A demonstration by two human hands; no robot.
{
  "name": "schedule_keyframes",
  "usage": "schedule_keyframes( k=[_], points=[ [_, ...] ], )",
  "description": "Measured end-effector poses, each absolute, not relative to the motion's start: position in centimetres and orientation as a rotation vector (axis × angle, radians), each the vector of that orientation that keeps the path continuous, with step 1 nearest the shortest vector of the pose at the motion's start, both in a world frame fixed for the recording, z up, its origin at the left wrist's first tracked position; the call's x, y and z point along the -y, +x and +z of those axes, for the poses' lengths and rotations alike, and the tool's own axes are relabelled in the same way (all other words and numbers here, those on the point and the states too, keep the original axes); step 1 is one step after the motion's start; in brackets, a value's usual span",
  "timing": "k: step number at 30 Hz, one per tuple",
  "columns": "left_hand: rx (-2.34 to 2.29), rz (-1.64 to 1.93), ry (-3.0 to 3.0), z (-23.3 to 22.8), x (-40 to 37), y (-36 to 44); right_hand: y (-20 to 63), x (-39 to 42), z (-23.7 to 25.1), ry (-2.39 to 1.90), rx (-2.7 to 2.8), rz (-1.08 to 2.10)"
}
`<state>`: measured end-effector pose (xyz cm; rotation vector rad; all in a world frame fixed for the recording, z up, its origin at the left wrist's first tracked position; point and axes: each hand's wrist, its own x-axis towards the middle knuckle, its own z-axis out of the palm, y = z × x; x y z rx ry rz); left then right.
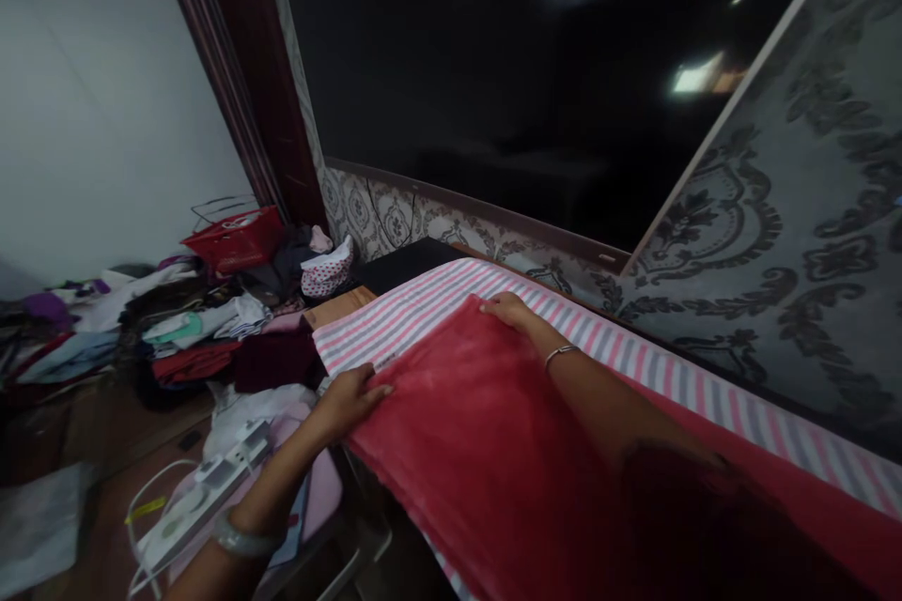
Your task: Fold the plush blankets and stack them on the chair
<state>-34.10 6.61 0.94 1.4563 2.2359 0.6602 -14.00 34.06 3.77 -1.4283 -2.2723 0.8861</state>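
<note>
A red fleece cloth (486, 432) lies spread on a pink, white and grey striped cover (401, 315) over a table. My left hand (349, 397) grips the cloth's near left corner, thumb on top. At the far corner my right hand (508, 310) presses flat on the cloth's edge, fingers together; a thin bangle sits on that wrist. A pale bangle is on my left wrist.
A heap of folded and loose clothes (190, 329) fills the left, with a red basket (236, 239) behind it. A white power strip (204, 488) lies on a pink surface below my left arm. A large dark screen (493, 66) and patterned wall (789, 235) stand behind.
</note>
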Motion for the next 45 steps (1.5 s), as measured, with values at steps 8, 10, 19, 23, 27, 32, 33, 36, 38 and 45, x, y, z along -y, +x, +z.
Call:
schedule_keyframes(
  k=[8,10,19,23,27,32,33,36,38,45],
  points=[
    [-2.183,0.842,1.600,6.7,-11.7,-35.6,-13.6,-39.6,9.1,-1.257,2.043,0.260],
    [-2.171,0.807,1.640,7.0,-13.9,-36.3,-13.7,-41.2,8.7,-1.231,2.047,0.196],
    [-2.381,0.694,1.616,0.2,-14.6,-36.2,-14.1,-43.1,-1.9,-1.445,2.270,0.234],
    [-2.229,1.029,1.556,-1.0,-14.1,-36.8,-13.9,-44.2,-2.5,-1.424,2.265,0.210],
    [-2.042,1.259,1.511,-1.2,-14.1,-37.2,-14.0,-43.9,-1.8,-1.406,2.289,0.239],
    [-1.947,1.364,1.469,-1.1,-14.1,-37.0,-13.4,-40.7,-0.2,-1.385,2.374,0.240],
    [-1.942,1.373,1.457,-1.1,-14.1,-37.0,-12.9,-39.3,0.1,-1.344,2.399,0.211],
    [-1.875,1.405,1.411,-1.3,-14.2,-37.2,-10.0,-33.0,0.7,-1.057,2.549,0.141],
    [-1.815,1.424,1.378,-1.4,-14.4,-37.4,-7.0,-27.5,0.9,-0.775,2.669,0.151],
    [-1.792,1.427,1.347,-1.3,-15.2,-38.0,3.7,-11.1,0.2,-0.712,2.686,0.170]
  ],
)
